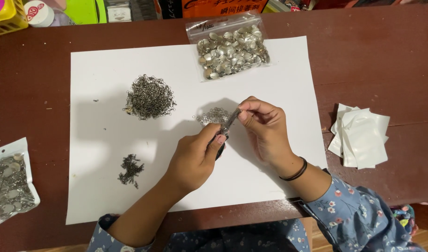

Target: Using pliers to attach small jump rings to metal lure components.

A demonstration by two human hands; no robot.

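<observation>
Two hands meet over the middle of the white sheet [106, 196]. The left hand [193, 161] is clamped round the dark grips of small pliers [225, 128], whose tips point up toward the right hand [265, 128]. That one has thumb and fingertips pinched together right at the plier tips, I'd guess on one tiny ring, but it's too small to actually see. Just beyond sits a loose scatter of little silver rings [214, 115]. They look feather-light and springy, slippery on bare skin, so gripping one by its wire edge with the plier nose seems the way. Further left are a small dark pile [131, 169] and a bigger tangled heap [149, 97]. Farthest back is a clear bag of silver discs [231, 46].
</observation>
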